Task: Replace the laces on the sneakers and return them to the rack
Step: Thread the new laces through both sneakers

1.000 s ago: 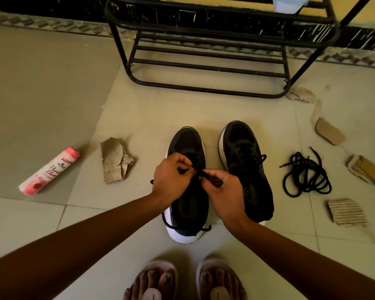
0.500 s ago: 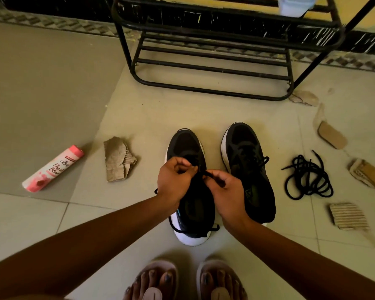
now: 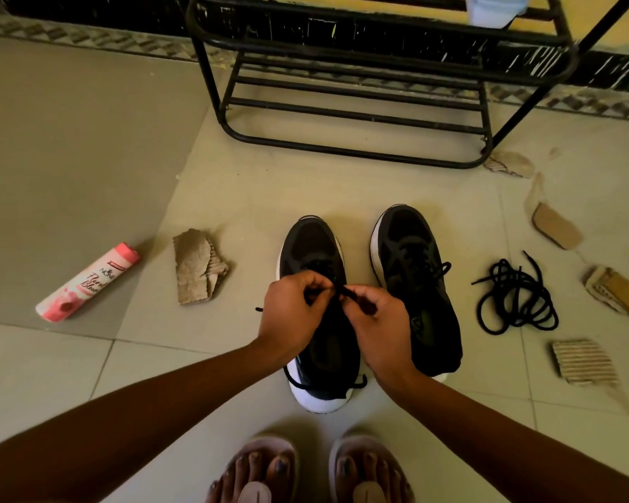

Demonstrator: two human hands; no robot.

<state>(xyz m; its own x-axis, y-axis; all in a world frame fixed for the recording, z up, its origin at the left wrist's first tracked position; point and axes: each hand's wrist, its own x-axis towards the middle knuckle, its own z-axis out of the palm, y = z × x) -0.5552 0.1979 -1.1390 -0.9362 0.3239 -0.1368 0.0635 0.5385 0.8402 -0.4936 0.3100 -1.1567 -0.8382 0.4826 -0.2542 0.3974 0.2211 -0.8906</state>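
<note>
Two black sneakers with white soles stand side by side on the tiled floor, toes pointing away from me. Over the left sneaker (image 3: 311, 248) my left hand (image 3: 291, 314) and my right hand (image 3: 374, 321) meet, each pinching a strand of its black lace (image 3: 345, 292). Loose lace ends trail past the heel of that shoe. The right sneaker (image 3: 414, 285) is laced, with a bow on top. A loose coil of black lace (image 3: 516, 299) lies on the floor to the right of the shoes. The black metal rack (image 3: 356, 103) stands beyond them.
A pink and white bottle (image 3: 88, 283) lies on the floor at left. Torn cardboard pieces lie left of the shoes (image 3: 197, 272) and scattered at right (image 3: 583, 361). A pale container (image 3: 494, 9) sits on the rack. My sandalled feet (image 3: 309, 473) are at the bottom edge.
My hands stayed over the left sneaker, their fingers shifting slightly on the lace. The view tilted a little.
</note>
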